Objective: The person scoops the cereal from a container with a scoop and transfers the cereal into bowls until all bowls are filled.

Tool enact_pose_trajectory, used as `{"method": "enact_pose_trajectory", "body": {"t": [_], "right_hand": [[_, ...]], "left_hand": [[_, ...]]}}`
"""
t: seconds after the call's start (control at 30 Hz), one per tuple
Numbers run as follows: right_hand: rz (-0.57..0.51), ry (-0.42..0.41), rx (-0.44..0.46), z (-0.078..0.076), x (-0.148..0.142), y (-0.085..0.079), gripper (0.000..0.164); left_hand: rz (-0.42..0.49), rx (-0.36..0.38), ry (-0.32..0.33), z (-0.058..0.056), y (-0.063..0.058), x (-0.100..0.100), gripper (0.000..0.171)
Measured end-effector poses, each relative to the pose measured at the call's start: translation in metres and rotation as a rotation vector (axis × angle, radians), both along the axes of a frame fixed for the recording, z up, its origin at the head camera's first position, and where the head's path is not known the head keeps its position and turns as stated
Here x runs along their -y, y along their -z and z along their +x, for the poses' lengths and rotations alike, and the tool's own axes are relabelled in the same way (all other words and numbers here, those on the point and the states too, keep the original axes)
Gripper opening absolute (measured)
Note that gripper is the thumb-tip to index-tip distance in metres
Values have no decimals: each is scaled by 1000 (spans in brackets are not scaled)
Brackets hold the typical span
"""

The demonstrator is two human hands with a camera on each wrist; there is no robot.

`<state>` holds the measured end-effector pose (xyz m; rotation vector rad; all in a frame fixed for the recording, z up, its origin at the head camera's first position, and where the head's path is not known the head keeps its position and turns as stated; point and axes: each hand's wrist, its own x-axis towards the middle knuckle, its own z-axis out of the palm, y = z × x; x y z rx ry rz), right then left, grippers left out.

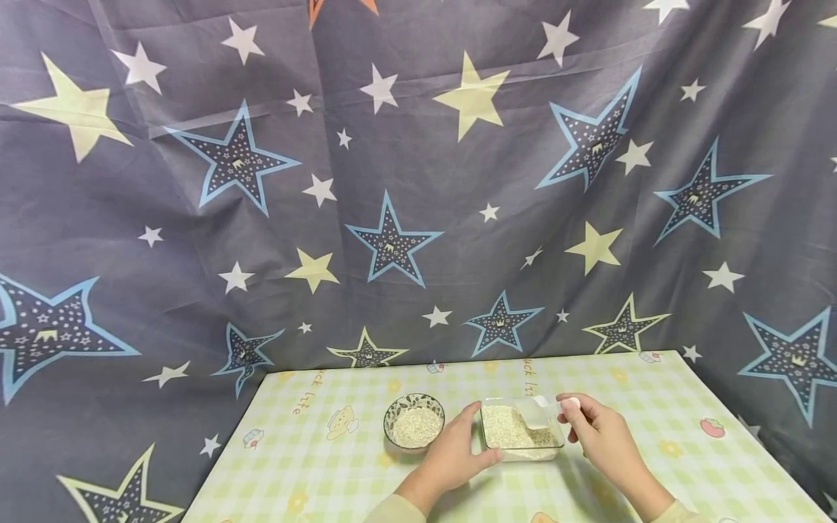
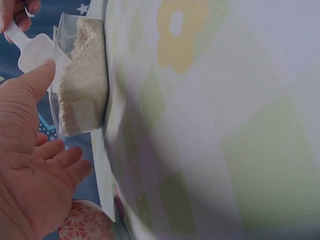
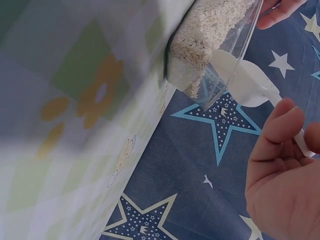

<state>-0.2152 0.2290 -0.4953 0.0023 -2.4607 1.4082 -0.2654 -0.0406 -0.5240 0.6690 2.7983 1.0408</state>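
A clear rectangular container filled with pale rice stands on the table. My right hand pinches the handle of a white scoop between thumb and curled fingers at the container's right side. The scoop's bowl dips over the rim into the rice. My left hand lies along the container's left end, its thumb at the front rim and its fingers fairly straight beside the end wall. Left of that hand, a patterned bowl holds similar pale grains.
A green and white checked cloth with cartoon prints covers the table. Behind the table's far edge hangs a dark curtain printed with stars.
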Motion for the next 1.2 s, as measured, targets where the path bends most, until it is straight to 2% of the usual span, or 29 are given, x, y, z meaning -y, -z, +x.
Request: {"method": "enact_pose_trajectory", "body": {"t": [0.33, 0.63, 0.87, 1.2], "right_hand": [[9, -16, 65, -2, 1, -1, 37], [31, -23, 103, -7, 1, -2, 36], [45, -20, 126, -12, 1, -3, 34], [-57, 9, 213, -18, -2, -1, 38]], "left_hand": [[53, 22, -38, -5, 3, -2, 96], [80, 51, -21, -7, 3, -2, 100], [83, 60, 1, -9, -2, -2, 103], [75, 83, 11, -12, -2, -3, 104]]}}
